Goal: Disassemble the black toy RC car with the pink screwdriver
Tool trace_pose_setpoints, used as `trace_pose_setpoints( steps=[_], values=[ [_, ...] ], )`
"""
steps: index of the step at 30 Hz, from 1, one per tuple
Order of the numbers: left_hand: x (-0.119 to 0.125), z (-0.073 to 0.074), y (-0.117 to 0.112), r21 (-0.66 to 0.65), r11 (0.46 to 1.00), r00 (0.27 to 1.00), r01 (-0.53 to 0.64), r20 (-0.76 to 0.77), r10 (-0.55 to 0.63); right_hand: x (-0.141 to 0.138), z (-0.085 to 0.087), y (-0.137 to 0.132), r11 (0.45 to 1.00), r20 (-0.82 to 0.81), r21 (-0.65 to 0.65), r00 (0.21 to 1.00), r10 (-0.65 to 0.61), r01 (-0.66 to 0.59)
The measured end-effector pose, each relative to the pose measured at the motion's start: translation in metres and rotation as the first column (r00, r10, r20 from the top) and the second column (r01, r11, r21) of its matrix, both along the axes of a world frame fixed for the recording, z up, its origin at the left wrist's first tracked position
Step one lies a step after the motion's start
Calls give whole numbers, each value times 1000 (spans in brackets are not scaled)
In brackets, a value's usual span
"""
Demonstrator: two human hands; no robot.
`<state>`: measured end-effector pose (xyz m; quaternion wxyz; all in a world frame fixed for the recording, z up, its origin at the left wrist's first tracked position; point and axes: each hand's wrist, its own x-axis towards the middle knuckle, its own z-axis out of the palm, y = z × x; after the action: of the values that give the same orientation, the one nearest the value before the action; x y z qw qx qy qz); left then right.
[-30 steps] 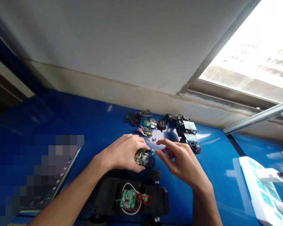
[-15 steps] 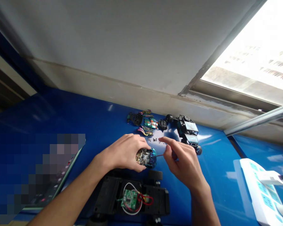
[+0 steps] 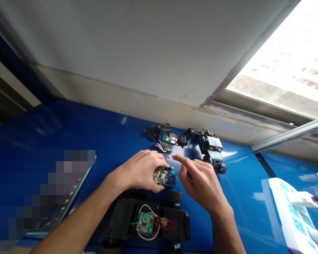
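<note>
My left hand [image 3: 144,171] is closed around a small shiny toy car body [image 3: 164,177], which has blue and gold-brown parts facing up. My right hand [image 3: 197,178] grips a screwdriver; its thin shaft [image 3: 177,174] points left at the blue end of the car body. Most of the handle is hidden by the fingers, and the right index finger is stretched out. Just below sits a larger black car chassis [image 3: 122,218] with a green circuit board [image 3: 146,223] and red and white wires. A few tiny screws [image 3: 168,156] lie beyond the car body.
Colourful car shell parts [image 3: 169,138] and a black chassis piece [image 3: 151,133] lie near the wall. To their right stands a black buggy frame [image 3: 211,146] with wheels. A white power strip [image 3: 288,215] is at right; a blurred-out panel [image 3: 66,197] is at left.
My right hand has moved a little left, bringing the screwdriver closer to the car body, so less of its shaft shows. The left hand stays in place.
</note>
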<state>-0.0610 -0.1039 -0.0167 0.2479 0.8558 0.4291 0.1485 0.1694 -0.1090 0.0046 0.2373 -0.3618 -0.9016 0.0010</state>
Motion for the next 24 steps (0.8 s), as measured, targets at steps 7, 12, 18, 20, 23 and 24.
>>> trace_pose_setpoints(
  steps=[7, 12, 18, 20, 23, 24],
  values=[
    [0, 0, 0, -2, 1000, 1000, 3, -18, -3, -1, 5, -3, 998, 16, -59, 999, -28, 29],
    [1, 1, 0, 5, 1000, 999, 7, -33, -7, 2, 10, -5, 979, 43, -201, 999, -21, 29],
    [1, 1, 1, 3, 1000, 999, 14, -31, -14, 8, 15, -8, 941, -47, -340, 999, -13, -3],
    [1, 0, 1, 5, 1000, 1000, 15, -25, -15, 9, 14, -6, 938, -51, -344, 998, -44, 24],
    [1, 0, 1, 8, 1000, 1000, 16, -20, -16, 9, 11, -3, 930, -19, -362, 997, -79, 67],
    [1, 0, 1, 6, 1000, 1000, 15, -20, -15, 9, 10, -2, 924, -14, -377, 997, -73, 63]
  ],
)
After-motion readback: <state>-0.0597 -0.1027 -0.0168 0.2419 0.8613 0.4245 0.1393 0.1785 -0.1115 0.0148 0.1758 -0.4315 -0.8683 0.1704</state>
